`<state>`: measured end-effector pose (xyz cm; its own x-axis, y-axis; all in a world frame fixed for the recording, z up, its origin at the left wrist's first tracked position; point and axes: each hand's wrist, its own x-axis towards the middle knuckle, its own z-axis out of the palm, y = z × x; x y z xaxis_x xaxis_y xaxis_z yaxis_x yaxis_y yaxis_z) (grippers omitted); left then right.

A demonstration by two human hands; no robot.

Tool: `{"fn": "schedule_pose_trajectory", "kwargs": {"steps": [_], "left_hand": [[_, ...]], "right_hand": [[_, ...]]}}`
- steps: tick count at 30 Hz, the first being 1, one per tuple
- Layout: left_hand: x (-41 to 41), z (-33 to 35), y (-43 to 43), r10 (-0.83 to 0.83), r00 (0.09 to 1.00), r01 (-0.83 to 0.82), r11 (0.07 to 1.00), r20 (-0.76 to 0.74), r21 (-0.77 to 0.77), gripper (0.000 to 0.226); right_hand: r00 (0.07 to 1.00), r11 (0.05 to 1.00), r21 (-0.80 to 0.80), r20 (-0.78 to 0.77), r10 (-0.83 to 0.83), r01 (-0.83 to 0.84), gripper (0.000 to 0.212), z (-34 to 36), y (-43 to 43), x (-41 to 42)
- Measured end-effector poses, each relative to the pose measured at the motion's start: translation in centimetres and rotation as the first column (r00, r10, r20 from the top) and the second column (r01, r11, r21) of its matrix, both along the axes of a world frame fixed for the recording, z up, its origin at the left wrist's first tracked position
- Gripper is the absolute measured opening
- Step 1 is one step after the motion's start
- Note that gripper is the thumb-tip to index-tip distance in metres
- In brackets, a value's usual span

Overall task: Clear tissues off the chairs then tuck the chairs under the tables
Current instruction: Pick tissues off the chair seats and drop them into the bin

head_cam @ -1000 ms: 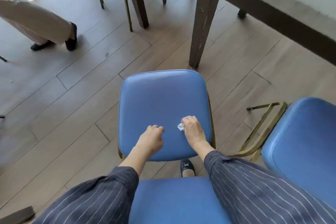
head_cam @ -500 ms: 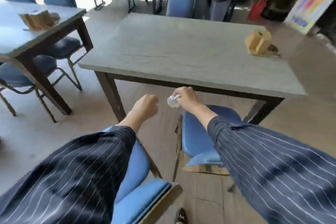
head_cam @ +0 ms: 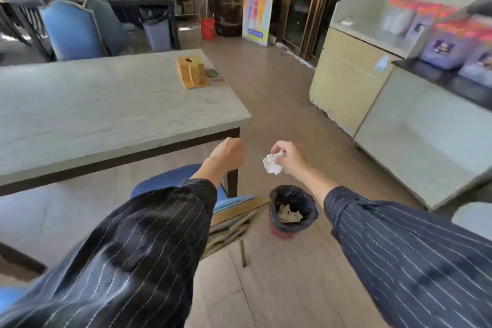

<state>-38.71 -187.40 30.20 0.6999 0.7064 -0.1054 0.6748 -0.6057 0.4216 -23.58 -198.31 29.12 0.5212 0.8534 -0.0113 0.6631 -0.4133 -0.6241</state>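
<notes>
My right hand [head_cam: 291,157] pinches a crumpled white tissue [head_cam: 272,164] in the air, above and slightly left of a small bin [head_cam: 292,212] with a black liner and paper scraps inside. My left hand [head_cam: 229,154] is a closed fist with nothing visible in it, held beside the corner of the grey table [head_cam: 106,104]. A blue chair [head_cam: 165,181] shows under that table corner, mostly hidden by my left sleeve. Its gold frame [head_cam: 239,209] sticks out toward the bin.
A wooden tissue box [head_cam: 190,72] and small round items sit on the table. Another blue chair [head_cam: 73,32] stands behind the table. White and cream counters [head_cam: 399,125] line the right side, with wooden floor between them and the table. A red bucket [head_cam: 207,29] stands far back.
The tissue has been lifted off the blue seat in my right hand. My view has swung up and to the right, from the chair to the table corner and the bin.
</notes>
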Motion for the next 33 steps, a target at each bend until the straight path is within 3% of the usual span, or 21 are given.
{"fn": "schedule_pose_trajectory", "kwargs": {"steps": [3, 6, 11, 15, 23, 27, 33], "left_hand": [[7.7, -1.5, -3.0, -0.040, 0.999, 0.036, 0.994, -0.035, -0.105, 0.032], [14.3, -3.5, -5.0, -0.117, 0.980, 0.107, 0.992, -0.161, -0.068, 0.031], [20.8, -9.2, -6.0, -0.143, 0.970, 0.105, 0.976, -0.196, -0.192, 0.033], [24.3, -17.1, -4.0, -0.100, 0.974, 0.058, 0.978, -0.205, -0.198, 0.024], [29.1, -34.7, -2.8, 0.022, 0.983, -0.083, 0.935, -0.180, -0.343, 0.030], [29.2, -43.4, -3.3, 0.017, 0.961, -0.126, 0.914, -0.275, -0.385, 0.033], [29.4, -55.2, -3.6, -0.135, 0.937, 0.024, 0.945, -0.323, -0.328, 0.045]], "right_hand": [[0.999, 0.998, -0.048, -0.035, -0.040, 0.038, 0.024, -2.7, -2.8, 5.7], [0.993, 0.995, -0.082, -0.100, -0.059, 0.051, 0.026, -5.5, -4.6, 10.4], [0.983, 0.990, -0.122, -0.154, -0.095, 0.076, 0.028, -10.8, -5.2, 16.2], [0.974, 0.977, -0.187, -0.181, -0.140, 0.106, 0.027, -17.1, -3.4, 20.2], [0.948, 0.933, -0.336, -0.234, -0.215, 0.128, 0.020, -33.8, 1.9, 26.4], [0.922, 0.919, -0.367, -0.289, -0.258, 0.143, 0.022, -42.4, 4.2, 28.1], [0.924, 0.923, -0.360, -0.289, -0.250, 0.137, 0.023, -54.2, 5.9, 29.9]]}}
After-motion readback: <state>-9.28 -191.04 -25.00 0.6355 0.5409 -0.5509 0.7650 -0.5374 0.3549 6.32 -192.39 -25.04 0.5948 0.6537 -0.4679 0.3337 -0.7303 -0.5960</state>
